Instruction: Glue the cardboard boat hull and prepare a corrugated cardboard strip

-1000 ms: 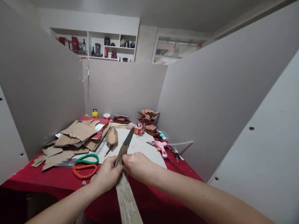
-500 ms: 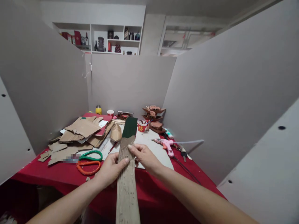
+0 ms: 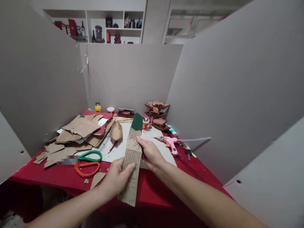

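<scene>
Between my hands is a long cardboard strip (image 3: 133, 152), its ribbed corrugation showing and its far end dark green. My left hand (image 3: 118, 175) grips the lower part, thumb on top and fingers underneath. Higher up, my right hand (image 3: 150, 153) pinches the right edge with its thumb on the face. A small cardboard boat (image 3: 116, 131) lies just beyond the strip on the left, beside a dark red pencil (image 3: 113, 147). To the left of my left hand are scissors (image 3: 87, 169) with one green and one orange handle.
Torn cardboard (image 3: 80, 128) is piled at left on the red tablecloth (image 3: 64, 180). A pink glue gun (image 3: 171, 143) rests at right, its cord trailing forward. Brown model boats (image 3: 158, 110) and a red cup (image 3: 145, 125) stand at the back. Grey panels (image 3: 128, 76) enclose three sides.
The strip has tilted to the right, its near end swinging up into full view. A bend now shows across it near my hands. Both hands keep hold of it, and the view has dipped slightly.
</scene>
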The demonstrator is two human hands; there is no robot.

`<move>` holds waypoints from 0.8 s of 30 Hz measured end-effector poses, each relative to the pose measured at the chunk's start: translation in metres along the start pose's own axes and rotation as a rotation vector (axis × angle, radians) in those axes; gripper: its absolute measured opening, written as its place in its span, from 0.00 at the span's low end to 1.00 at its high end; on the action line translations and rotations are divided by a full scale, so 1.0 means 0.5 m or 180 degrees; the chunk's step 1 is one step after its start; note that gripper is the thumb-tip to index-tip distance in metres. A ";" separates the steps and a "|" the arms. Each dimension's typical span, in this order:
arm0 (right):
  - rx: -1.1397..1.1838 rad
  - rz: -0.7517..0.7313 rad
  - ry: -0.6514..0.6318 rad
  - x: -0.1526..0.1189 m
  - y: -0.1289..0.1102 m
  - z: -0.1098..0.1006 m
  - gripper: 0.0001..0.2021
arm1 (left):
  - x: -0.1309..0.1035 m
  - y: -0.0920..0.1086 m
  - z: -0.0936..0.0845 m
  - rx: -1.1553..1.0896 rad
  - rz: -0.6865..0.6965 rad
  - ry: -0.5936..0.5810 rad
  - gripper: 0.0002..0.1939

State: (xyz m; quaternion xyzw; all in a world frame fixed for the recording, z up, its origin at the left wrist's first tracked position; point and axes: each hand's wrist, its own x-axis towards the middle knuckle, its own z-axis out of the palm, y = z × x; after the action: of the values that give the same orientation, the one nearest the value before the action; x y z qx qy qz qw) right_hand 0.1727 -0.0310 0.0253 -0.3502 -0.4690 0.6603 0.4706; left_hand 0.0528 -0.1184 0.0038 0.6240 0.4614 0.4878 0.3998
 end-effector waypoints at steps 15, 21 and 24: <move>-0.0650 0.0267 0.0681 0.147 0.003 -0.089 0.15 | 0.043 0.020 -0.136 0.1930 0.0022 0.0188 0.20; -0.1475 0.0402 0.0689 0.169 0.055 -0.108 0.16 | 0.021 -0.013 -0.308 0.2925 -0.0385 0.0705 0.15; -0.1644 0.0382 0.0660 0.172 0.066 -0.115 0.16 | -0.019 -0.035 -0.333 0.3172 -0.0492 0.0643 0.18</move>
State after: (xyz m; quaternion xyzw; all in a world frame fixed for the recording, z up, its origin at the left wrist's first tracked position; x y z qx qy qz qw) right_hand 0.1884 0.0633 -0.0261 -0.5512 -0.5495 0.5063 0.3713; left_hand -0.1142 -0.1151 0.0191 0.6525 0.7190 0.2356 0.0422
